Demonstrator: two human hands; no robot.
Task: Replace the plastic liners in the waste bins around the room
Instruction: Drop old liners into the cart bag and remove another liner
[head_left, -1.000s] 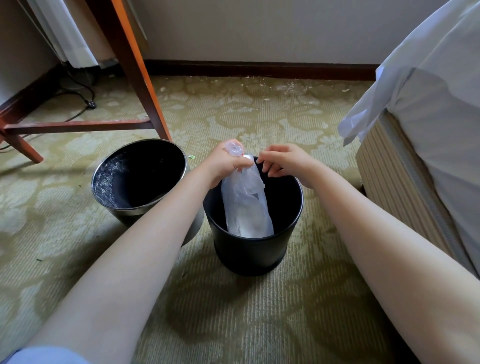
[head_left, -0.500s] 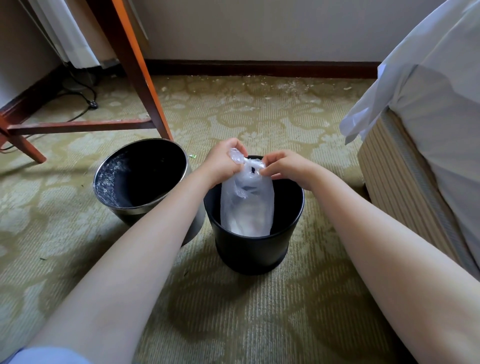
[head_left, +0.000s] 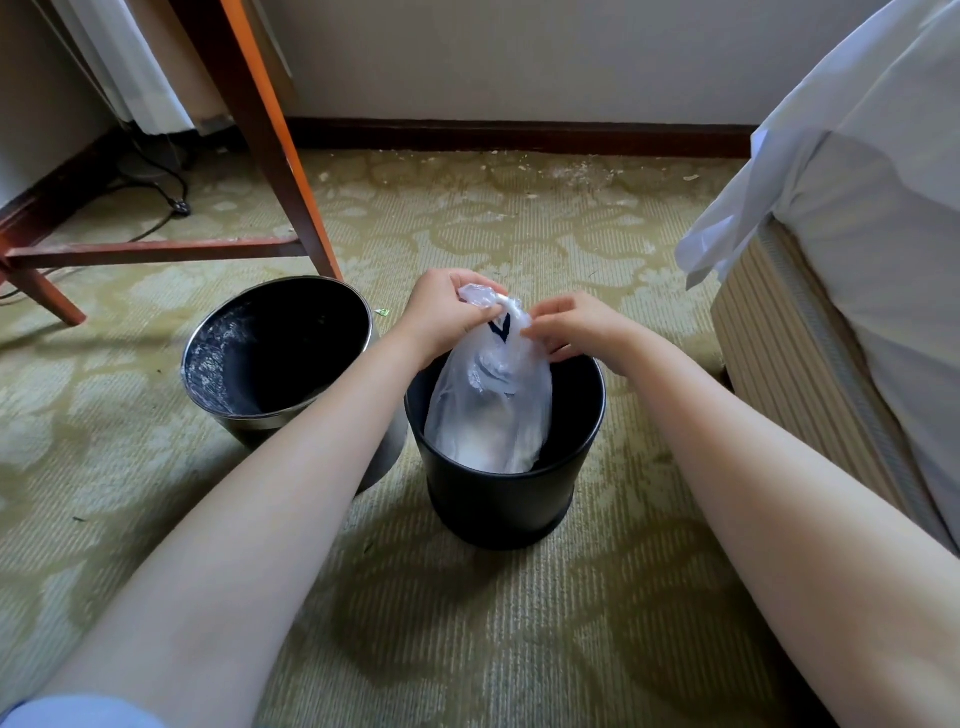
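A small black waste bin (head_left: 498, 509) stands on the carpet in front of me. A clear plastic liner (head_left: 491, 410) hangs into it, its lower part inside the bin and its top bunched above the rim. My left hand (head_left: 447, 317) grips the bunched top from the left. My right hand (head_left: 576, 325) pinches the liner's upper edge from the right, and a small gap shows between the two layers. A second, larger dark bin (head_left: 275, 348) with a metal rim stands just to the left, unlined and tilted toward me.
A wooden table leg (head_left: 270, 135) and crossbar rise behind the left bin. Cables (head_left: 171, 202) lie on the carpet at the far left. A bed with a white sheet (head_left: 852, 218) fills the right side. Crumbs litter the carpet along the baseboard.
My right hand has taken hold of the liner's top edge, and the liner has spread wider and fuller over the bin. Both hands stay above the rim.
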